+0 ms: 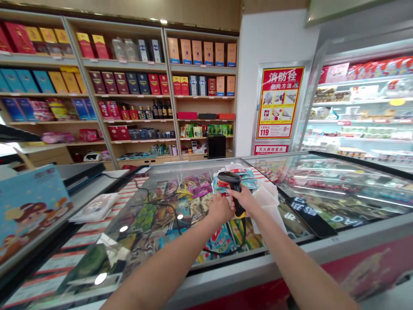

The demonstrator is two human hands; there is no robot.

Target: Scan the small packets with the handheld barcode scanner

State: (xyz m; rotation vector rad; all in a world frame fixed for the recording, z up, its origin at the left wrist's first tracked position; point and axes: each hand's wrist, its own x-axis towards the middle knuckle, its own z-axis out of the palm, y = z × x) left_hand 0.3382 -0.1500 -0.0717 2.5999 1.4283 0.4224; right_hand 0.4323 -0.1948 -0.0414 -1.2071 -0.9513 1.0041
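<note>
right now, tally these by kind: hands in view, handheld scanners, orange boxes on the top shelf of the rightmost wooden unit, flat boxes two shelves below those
Hands: 2, left hand and right hand
Handheld scanner: 1
Orange boxes: 6
Flat boxes: 3
Total: 12

Two hands (247, 201), one barcode scanner (235, 186)
</note>
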